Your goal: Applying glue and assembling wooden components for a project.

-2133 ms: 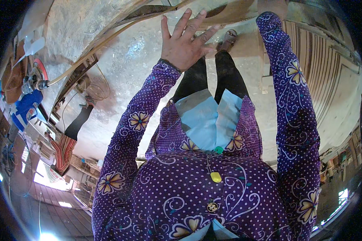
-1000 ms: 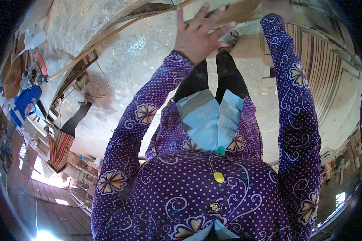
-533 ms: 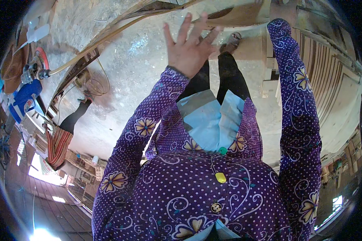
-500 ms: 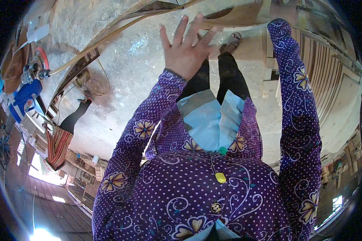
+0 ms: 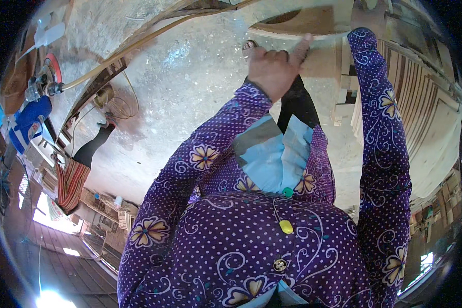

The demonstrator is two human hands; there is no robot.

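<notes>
My left hand (image 5: 274, 71) is in front of me above the concrete floor, back of the hand up. Its fingers are curled in, and one digit stretches toward the pale curved edge of a brown wooden piece (image 5: 321, 20). Nothing shows in this hand, though its palm is hidden. At the top right my right hand (image 5: 368, 18) is beside the right end of that wooden piece, cut by the frame edge. Its fingers are too dim to read. Both arms wear purple patterned sleeves. A light blue cloth (image 5: 264, 154) hangs at my front.
A tan hose (image 5: 154, 37) runs diagonally across the upper left to a fitting beside a red-ringed object (image 5: 54, 65). A blue item (image 5: 32, 120) lies below it. Another person in a striped garment (image 5: 73, 182) is at far left. Striped panels (image 5: 418, 97) stand at right.
My left hand has moved right and slightly down, and its spread fingers have curled in. The right arm has hardly moved. More of the wooden piece shows.
</notes>
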